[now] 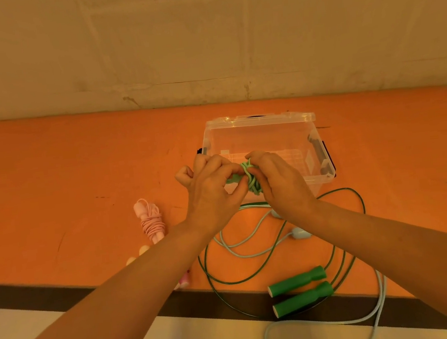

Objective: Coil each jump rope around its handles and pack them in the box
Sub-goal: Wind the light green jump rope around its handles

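Note:
Both my hands hold a light green jump rope bundle [248, 179] just in front of the clear plastic box [260, 122]. My left hand [210, 190] pinches its handle end, and my right hand [279, 183] grips the coiled cord. The box stands open and nothing shows inside it. A dark green rope with two green handles [300, 290] lies uncoiled near the table's front edge. A pale blue rope [300, 233] sprawls loose under my right arm, its cord hanging over the edge. A coiled pink rope [151, 220] lies to the left.
The orange table [64, 173] ends at a dark front edge [31, 298], with a pale floor below. A beige wall [201, 32] runs behind the table. Another pink handle [184, 280] peeks out under my left forearm.

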